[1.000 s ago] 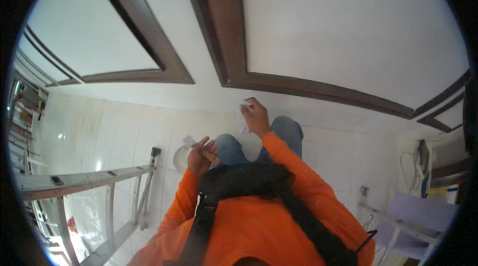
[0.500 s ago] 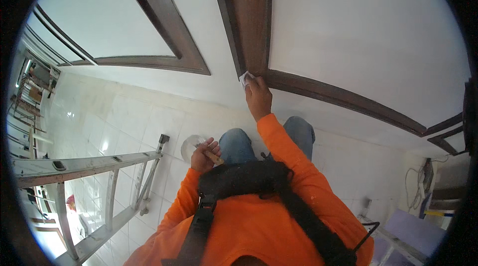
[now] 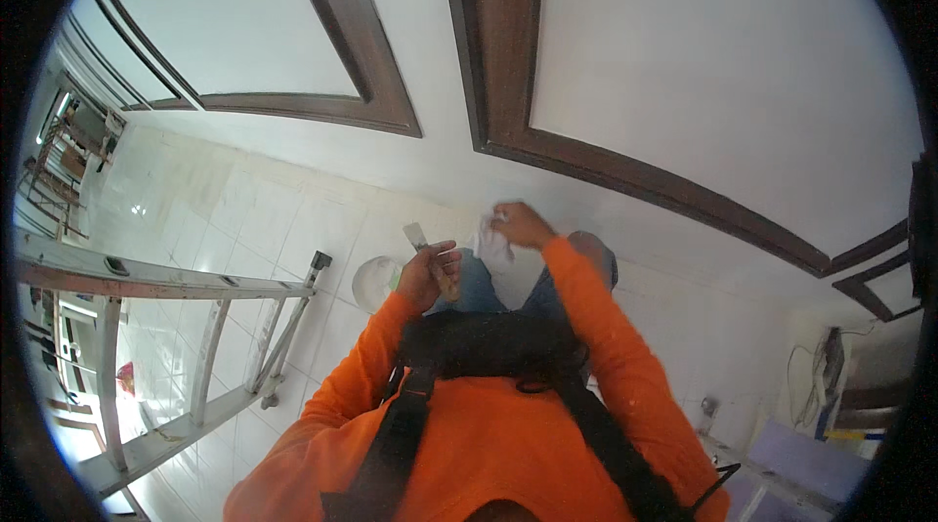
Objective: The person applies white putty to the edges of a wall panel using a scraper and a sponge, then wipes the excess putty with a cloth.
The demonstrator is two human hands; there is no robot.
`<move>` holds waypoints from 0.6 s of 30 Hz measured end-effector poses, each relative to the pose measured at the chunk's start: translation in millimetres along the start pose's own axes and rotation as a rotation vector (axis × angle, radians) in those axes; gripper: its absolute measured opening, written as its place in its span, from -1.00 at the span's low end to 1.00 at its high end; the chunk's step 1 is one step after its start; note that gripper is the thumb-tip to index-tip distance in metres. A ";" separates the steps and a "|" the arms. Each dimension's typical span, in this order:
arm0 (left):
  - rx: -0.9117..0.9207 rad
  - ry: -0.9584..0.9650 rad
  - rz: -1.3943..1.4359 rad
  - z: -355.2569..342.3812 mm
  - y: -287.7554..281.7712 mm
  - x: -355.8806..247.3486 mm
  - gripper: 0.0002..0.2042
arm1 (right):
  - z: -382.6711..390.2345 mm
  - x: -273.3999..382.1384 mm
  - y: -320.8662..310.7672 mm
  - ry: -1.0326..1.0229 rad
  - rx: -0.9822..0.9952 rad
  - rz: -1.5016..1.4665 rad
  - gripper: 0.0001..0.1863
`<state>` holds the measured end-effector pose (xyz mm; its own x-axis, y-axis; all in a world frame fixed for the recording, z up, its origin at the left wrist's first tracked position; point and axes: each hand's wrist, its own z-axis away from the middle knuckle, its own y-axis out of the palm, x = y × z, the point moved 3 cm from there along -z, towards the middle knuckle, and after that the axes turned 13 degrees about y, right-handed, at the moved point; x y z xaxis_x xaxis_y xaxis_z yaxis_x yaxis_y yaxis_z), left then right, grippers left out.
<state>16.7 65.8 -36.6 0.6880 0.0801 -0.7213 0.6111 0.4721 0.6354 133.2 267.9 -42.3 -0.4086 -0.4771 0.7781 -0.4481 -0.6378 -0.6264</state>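
Observation:
My right hand (image 3: 523, 226) pinches a white cloth (image 3: 495, 247), which hangs down over my jeans, apart from the wall. My left hand (image 3: 428, 275) is closed around the wooden handle of what looks like a putty knife (image 3: 415, 235), its flat greyish end pointing up toward the wall. Just left of that hand a round whitish container (image 3: 373, 284) rests on the tiled floor; what it holds is hard to make out. Ahead of me the dark brown wooden moulding (image 3: 500, 131) forms a frame corner on the white wall.
An aluminium ladder (image 3: 210, 346) stands close on my left, its foot near the container. A second brown frame (image 3: 391, 112) is on the wall at left. To the right are a cable (image 3: 809, 390) and a purple panel (image 3: 791, 459) beside metal rails.
My right hand has come down off the moulding corner, and the cloth now hangs open from it. The left hand has risen slightly with the putty knife, whose flat end now points upward.

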 end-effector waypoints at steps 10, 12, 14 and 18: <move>0.185 -0.129 0.121 -9.9 52.7 4.6 -0.51 | 73.0 27.9 14.5 0.297 0.159 -0.957 -0.72; 0.193 0.046 -0.217 -36.9 25.6 21.4 -0.48 | 77.1 33.3 14.3 0.174 0.131 -0.572 -0.71; 0.072 0.019 -0.223 -37.4 41.3 14.9 -0.46 | 79.6 30.9 12.4 0.301 0.173 -0.674 -0.66; 0.137 0.070 -0.430 -41.9 51.6 2.2 -0.43 | 91.3 17.4 -10.6 0.354 -0.145 -0.776 -0.64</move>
<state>33.4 127.1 -17.1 0.3349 -0.0368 -0.9415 0.8850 0.3555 0.3008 203.4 211.2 -17.9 -0.1583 0.2929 0.9429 -0.7903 -0.6101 0.0569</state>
